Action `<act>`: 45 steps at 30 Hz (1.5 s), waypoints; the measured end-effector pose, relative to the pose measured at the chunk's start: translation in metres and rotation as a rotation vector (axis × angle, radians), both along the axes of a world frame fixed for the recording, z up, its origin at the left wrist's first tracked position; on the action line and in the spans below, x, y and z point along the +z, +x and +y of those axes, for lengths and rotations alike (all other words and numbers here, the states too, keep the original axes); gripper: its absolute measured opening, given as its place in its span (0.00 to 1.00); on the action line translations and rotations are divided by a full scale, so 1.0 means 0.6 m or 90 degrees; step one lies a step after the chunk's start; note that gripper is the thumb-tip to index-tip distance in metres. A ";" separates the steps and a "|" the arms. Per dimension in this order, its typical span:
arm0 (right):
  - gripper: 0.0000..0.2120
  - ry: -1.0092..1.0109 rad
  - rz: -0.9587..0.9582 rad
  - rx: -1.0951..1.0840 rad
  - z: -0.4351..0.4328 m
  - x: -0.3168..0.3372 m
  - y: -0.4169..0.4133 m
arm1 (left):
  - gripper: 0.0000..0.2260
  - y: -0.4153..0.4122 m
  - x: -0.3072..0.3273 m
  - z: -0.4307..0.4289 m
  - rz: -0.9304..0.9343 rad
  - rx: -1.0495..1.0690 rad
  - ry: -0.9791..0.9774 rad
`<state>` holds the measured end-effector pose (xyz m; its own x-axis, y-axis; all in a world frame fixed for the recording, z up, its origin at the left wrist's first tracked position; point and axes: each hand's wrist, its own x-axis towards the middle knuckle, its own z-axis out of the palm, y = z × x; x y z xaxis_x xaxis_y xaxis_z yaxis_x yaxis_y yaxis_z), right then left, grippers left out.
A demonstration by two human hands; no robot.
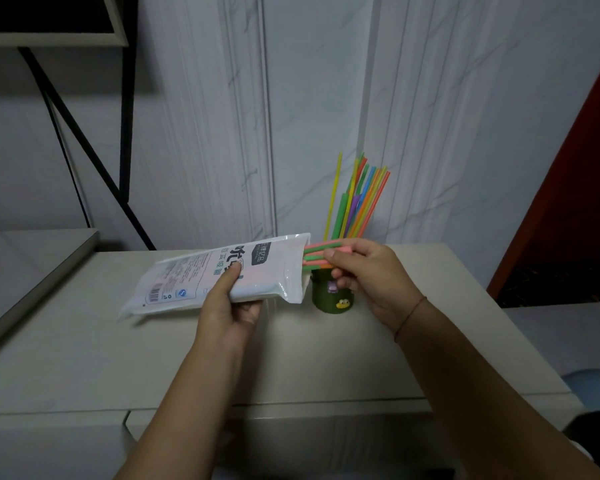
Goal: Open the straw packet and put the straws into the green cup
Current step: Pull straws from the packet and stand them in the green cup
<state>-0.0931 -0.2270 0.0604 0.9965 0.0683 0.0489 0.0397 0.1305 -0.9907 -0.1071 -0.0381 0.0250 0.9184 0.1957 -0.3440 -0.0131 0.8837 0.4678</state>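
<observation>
My left hand [227, 306] holds the white straw packet [201, 277] from below, thumb on top, with its open end pointing right. Several pink and green straws [321, 253] stick out of that end. My right hand [368, 271] pinches these straws by their tips. Just under the packet's mouth stands the green cup [331, 296] with small stickers, partly hidden by the packet and my right hand. Several coloured straws [361, 202] stand upright in the cup, leaning toward the wall.
The cup sits on a pale countertop [187, 358] against a white marbled wall. A raised pale surface [32, 258] lies at the left, with a black metal frame [84, 140] above it. A dark red panel [575, 202] stands at the right.
</observation>
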 end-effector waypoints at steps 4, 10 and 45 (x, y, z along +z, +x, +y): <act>0.05 0.063 -0.013 -0.046 -0.023 0.011 0.009 | 0.16 0.003 -0.002 0.005 0.023 0.014 -0.035; 0.03 0.065 -0.052 -0.028 -0.031 0.012 0.012 | 0.15 0.004 -0.002 -0.001 0.007 0.015 -0.052; 0.06 0.353 0.013 -0.048 -0.048 0.017 0.025 | 0.16 0.009 -0.004 0.007 0.028 0.030 -0.050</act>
